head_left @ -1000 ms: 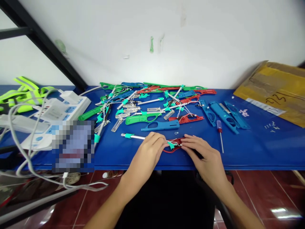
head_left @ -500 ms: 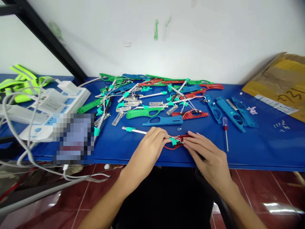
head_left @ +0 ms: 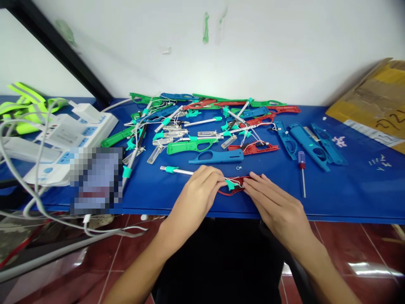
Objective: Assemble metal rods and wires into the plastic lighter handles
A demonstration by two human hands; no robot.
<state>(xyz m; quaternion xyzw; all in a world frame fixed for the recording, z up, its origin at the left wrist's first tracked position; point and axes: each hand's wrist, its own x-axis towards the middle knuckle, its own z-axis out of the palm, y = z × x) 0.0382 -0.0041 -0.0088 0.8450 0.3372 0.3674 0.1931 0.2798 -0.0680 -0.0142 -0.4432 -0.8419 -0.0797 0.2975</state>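
Observation:
Near the table's front edge lies a red lighter shell (head_left: 226,193) with a teal trigger piece (head_left: 231,184) and thin white wires in it. My left hand (head_left: 202,190) is closed on its left end, where the metal tube (head_left: 182,172) passes under the fingers and sticks out to the left. My right hand (head_left: 278,202) presses its fingers together on the right end of the shell and covers much of it. A small white ring-like piece (head_left: 238,168) lies just behind the shell.
Behind the hands are a blue shell (head_left: 218,157), a green shell (head_left: 190,146) and several more lighter parts. A screwdriver (head_left: 302,162) and blue shells (head_left: 308,143) lie right. Left are a phone (head_left: 96,181) and power strip (head_left: 91,131); a cardboard box (head_left: 373,101) stands far right.
The view has shifted slightly, so the table's contents sit a little higher in the picture. Both hands keep nearly the same hold on the red shell.

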